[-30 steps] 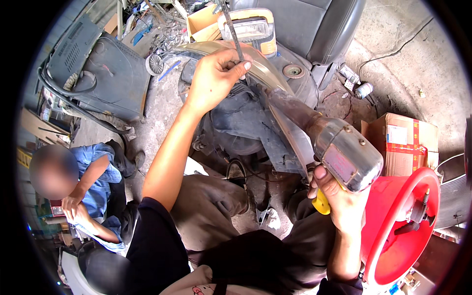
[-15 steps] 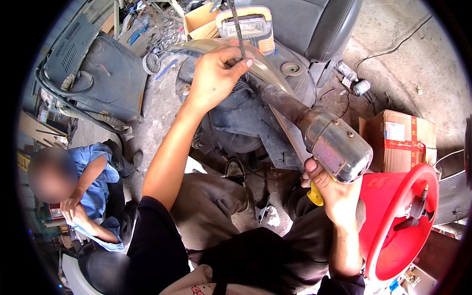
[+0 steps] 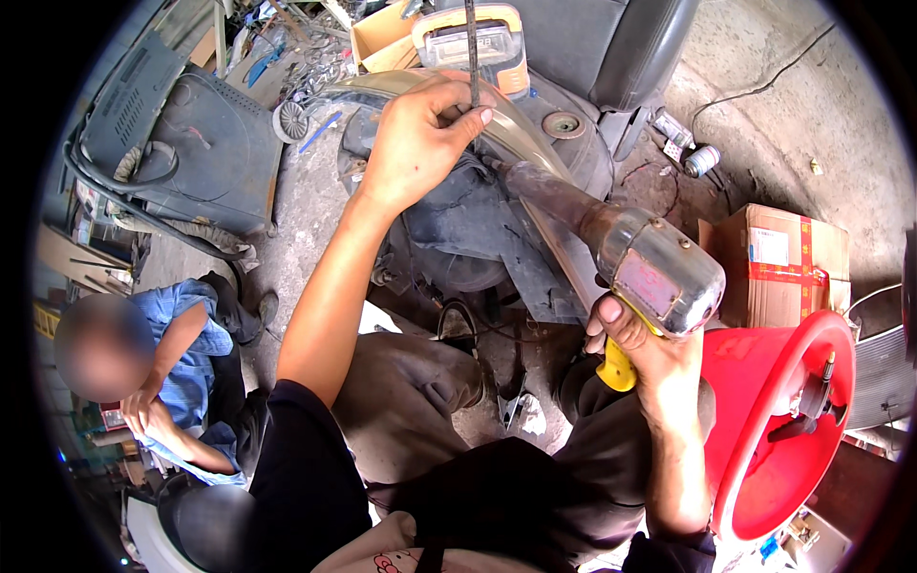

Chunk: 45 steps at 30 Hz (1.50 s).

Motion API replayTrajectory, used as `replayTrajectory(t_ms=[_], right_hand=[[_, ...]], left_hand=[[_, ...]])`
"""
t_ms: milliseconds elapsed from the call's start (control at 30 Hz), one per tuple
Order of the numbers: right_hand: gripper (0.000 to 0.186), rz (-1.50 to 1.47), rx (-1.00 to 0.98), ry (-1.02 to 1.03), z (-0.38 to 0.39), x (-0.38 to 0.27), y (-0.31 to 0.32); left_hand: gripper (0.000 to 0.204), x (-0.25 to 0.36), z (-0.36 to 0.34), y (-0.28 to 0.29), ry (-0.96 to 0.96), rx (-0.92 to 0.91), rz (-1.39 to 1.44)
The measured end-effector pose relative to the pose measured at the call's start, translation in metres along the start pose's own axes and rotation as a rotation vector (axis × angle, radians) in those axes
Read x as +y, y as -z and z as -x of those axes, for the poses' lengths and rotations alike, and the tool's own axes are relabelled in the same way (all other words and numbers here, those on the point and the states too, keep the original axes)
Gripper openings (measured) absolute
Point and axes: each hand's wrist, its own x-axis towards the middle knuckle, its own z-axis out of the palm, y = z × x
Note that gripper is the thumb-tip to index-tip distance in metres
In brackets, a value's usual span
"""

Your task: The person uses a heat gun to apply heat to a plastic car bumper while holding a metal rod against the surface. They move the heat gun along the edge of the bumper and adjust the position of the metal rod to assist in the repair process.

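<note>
My right hand (image 3: 657,368) is wrapped round the yellow handle of a hot-air gun (image 3: 659,272). The gun has a worn metal barrel, and its narrow nozzle points toward the far left. A thin dark rod (image 3: 472,53) stands nearly upright, pinched between thumb and fingers of my left hand (image 3: 420,143). Beneath both hands lies a large dark plastic part with a curved, yellowish translucent edge, which looks like a vehicle headlamp (image 3: 449,224). The nozzle tip is close over the headlamp, below my left fingers. Whether the rod's lower end touches the headlamp is hidden by my hand.
A black padded seat (image 3: 583,48) and a yellow-framed work lamp (image 3: 473,48) stand beyond the headlamp. To the right are a taped cardboard box (image 3: 788,272) and a red tub (image 3: 755,430). A person in blue (image 3: 186,353) sits at the left, near a grey metal cabinet (image 3: 215,143).
The gun has tilted slightly in my right hand, showing more of its yellow handle. My left hand and the rod have shifted a little; the rod now stands straighter.
</note>
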Motion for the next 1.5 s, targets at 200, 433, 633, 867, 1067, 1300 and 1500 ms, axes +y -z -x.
replayTrajectory(t_ms=[200,433,633,867,1067,1300,1500], right_hand=[[0.029,0.031,-0.007,0.02,0.0,-0.002,0.0],[0.029,0.021,-0.001,0.021,0.001,-0.001,0.002],[0.03,-0.018,-0.001,0.02,0.001,0.0,0.002],[0.032,-0.009,-0.018,0.012,0.0,0.001,0.0],[0.024,0.015,0.015,0.049,0.001,-0.001,-0.006],[0.025,0.023,0.019,0.042,0.0,-0.002,-0.007],[0.032,-0.025,-0.024,0.038,0.0,0.002,0.0]], left_hand=[[0.02,0.005,-0.003,-0.001,-0.018,0.015,-0.014],[0.022,0.005,-0.005,-0.002,-0.051,0.022,-0.042],[0.024,0.012,-0.004,-0.002,-0.034,0.007,-0.127],[0.023,0.008,-0.004,-0.002,-0.103,0.046,-0.126],[0.023,0.006,-0.006,-0.004,-0.105,0.065,-0.122],[0.025,0.004,-0.007,-0.006,-0.081,0.073,-0.145],[0.027,0.0,-0.009,-0.006,-0.081,0.037,-0.168]])
